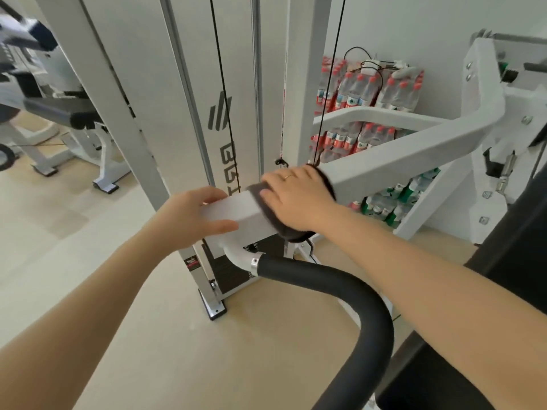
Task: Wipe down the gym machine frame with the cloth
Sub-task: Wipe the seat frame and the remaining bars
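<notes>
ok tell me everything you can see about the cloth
The cloth is dark grey and looks soft, like microfibre. It is draped over the white square bar of the machine arm, wrapping from the top face down the near side, with a fold hanging under the bar. The right hand lies flat on top and presses it to the bar, covering most of it; a dark edge shows past the wrist. The left hand grips the bar's end beside it, not touching the cloth.
</notes>
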`<state>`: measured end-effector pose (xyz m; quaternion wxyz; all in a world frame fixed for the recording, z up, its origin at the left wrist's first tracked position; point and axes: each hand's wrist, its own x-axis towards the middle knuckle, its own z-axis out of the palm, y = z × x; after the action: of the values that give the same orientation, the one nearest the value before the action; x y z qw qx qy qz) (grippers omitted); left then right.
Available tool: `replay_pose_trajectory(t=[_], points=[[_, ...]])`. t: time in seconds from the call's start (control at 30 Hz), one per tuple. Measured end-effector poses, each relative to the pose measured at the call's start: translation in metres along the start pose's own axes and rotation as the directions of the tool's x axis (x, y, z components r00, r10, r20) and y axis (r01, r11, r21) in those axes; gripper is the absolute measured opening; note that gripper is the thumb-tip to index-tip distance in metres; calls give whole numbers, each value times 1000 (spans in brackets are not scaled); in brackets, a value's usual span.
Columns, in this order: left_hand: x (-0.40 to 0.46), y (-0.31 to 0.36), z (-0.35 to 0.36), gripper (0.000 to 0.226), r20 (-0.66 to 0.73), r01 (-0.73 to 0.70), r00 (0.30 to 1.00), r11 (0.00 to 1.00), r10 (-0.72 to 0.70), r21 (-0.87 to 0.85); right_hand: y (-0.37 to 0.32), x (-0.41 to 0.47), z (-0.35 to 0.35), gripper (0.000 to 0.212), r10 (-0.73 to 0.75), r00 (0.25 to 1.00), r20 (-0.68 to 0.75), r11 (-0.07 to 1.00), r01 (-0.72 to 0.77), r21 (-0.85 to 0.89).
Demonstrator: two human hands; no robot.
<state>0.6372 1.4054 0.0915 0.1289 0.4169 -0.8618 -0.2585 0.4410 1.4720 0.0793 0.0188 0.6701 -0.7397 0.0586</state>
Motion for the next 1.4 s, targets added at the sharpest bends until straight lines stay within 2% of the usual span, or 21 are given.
replay_pose_trajectory(t=[0.1, 0.2, 0.3, 0.43, 0.6, 0.67, 0.7, 0.73, 0.8, 0.87, 0.93, 0.97, 1.0, 1.03, 1.07, 1.1, 1.13, 1.2, 1.3, 1.33, 1.4], points=[[-7, -12, -1, 55, -10, -72, 997, 997, 72, 23, -41, 4, 6, 55, -66, 990, 123, 998, 65, 12], [-12, -25, -4, 57, 14, -95, 995, 994, 96, -45, -40, 10, 1, 54, -105, 974, 202, 993, 90, 80], [-19, -39, -11, 57, 92, -81, 991, 980, 98, -180, -22, 10, -4, 46, -12, 994, 105, 997, 4, 77], [-32, -55, -18, 65, 163, -135, 972, 971, 168, -197, -35, 10, 1, 43, 217, 976, -4, 976, -216, 18], [-42, -67, -19, 71, 209, -173, 952, 957, 223, -234, -93, 6, 3, 37, 79, 995, -57, 985, -70, 155], [-42, -71, -20, 75, 216, -170, 949, 949, 230, -265, -105, 1, -8, 35, 160, 979, -125, 959, -124, 253], [-41, -73, -22, 76, 217, -173, 946, 943, 239, -284, -108, -3, -15, 34, 261, 944, -203, 926, -185, 330], [-40, -73, -23, 76, 213, -188, 943, 936, 257, -297, -109, -7, -23, 34, 388, 870, -303, 878, -248, 410], [-36, -72, -26, 76, 185, -243, 934, 922, 306, -301, -108, -20, -40, 34, 594, 636, -492, 781, -311, 541], [-32, -69, -27, 74, 148, -306, 921, 905, 360, -296, -109, -34, -54, 34, 642, 431, -634, 765, -314, 562], [-29, -65, -25, 72, 121, -350, 909, 888, 399, -300, -115, -45, -60, 34, 584, 336, -739, 806, -352, 476], [-27, -64, -23, 70, 114, -364, 904, 883, 411, -298, -120, -49, -58, 34, 540, 345, -767, 826, -389, 407], [-25, -64, -21, 69, 113, -375, 900, 880, 421, -292, -124, -51, -50, 32, 507, 408, -759, 837, -443, 321], [-24, -64, -19, 67, 114, -387, 895, 878, 431, -283, -128, -53, -36, 30, 498, 521, -693, 831, -514, 211], [-22, -66, -17, 64, 118, -401, 889, 877, 442, -267, -133, -54, -18, 29, 518, 638, -569, 807, -585, 80], [-20, -67, -14, 60, 126, -415, 882, 876, 454, -245, -138, -57, 2, 30, 550, 717, -429, 782, -622, -38], [-19, -68, -13, 56, 134, -427, 877, 877, 461, -220, -141, -60, 19, 31, 571, 751, -332, 765, -634, -116], [-17, -70, -11, 51, 142, -446, 871, 878, 471, -175, -144, -62, 39, 31, 587, 740, -329, 756, -646, -105], [-16, -71, -10, 51, 127, -467, 865, 872, 485, -148, -146, -53, 36, 31, 623, 669, -406, 765, -629, 139], [-16, -71, -10, 51, 125, -473, 863, 870, 489, -139, -147, -50, 33, 30, 596, 694, -404, 791, -593, 151], [-17, -72, -9, 53, 125, -482, 860, 867, 495, -125, -151, -52, 35, 34, 502, 794, -344, 851, -524, 33]])
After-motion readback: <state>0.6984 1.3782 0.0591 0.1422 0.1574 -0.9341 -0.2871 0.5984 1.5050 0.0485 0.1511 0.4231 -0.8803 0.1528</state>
